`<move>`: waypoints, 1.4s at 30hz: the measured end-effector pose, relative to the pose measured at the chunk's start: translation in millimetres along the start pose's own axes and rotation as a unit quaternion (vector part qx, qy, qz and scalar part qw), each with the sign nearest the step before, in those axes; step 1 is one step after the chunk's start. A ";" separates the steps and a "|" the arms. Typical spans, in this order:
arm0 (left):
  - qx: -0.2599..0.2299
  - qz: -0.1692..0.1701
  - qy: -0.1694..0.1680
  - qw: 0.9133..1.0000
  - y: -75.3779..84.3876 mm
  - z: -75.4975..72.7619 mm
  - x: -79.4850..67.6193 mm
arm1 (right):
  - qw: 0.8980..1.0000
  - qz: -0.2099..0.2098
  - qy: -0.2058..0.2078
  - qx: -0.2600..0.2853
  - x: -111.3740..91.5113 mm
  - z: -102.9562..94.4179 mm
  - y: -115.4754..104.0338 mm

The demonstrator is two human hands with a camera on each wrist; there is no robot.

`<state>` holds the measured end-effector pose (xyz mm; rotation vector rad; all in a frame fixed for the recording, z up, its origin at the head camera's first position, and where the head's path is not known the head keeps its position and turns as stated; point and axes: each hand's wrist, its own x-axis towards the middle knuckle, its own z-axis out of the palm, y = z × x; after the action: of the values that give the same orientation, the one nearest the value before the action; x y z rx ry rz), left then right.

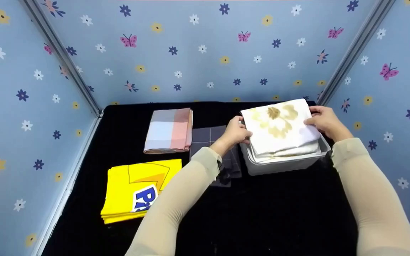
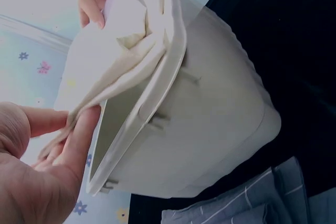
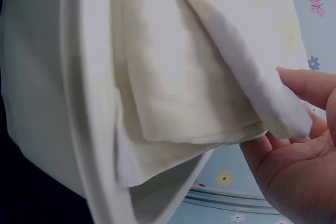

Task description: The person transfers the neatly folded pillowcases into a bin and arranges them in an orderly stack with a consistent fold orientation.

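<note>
A folded white cloth with a tan flower print is held by both hands over a light grey plastic bin. My left hand pinches its left edge between thumb and fingers, which also shows in the left wrist view. On the opposite side my right hand grips the right edge, thumb on top and fingers below. The cloth's lower folds sit within the bin's rim in the right wrist view. Beside the bin, partly behind my left forearm, lies a dark grey cloth with thin white lines.
A folded pink, white and blue checked cloth lies at the back left of the black table. In front of it is a folded yellow cloth with blue lettering, partly covered by my left arm. Patterned panels enclose the table.
</note>
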<state>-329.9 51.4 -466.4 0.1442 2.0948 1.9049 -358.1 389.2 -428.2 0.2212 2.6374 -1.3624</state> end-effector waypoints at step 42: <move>0.045 -0.060 0.033 0.997 3.0 28.6 0.5 | 0.998 0.009 -0.042 -0.035 6.3 18.9 16.8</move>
<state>-322.6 79.1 -465.6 -0.0234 2.1804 1.7700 -359.3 383.8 -453.6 0.1747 2.6016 -1.2426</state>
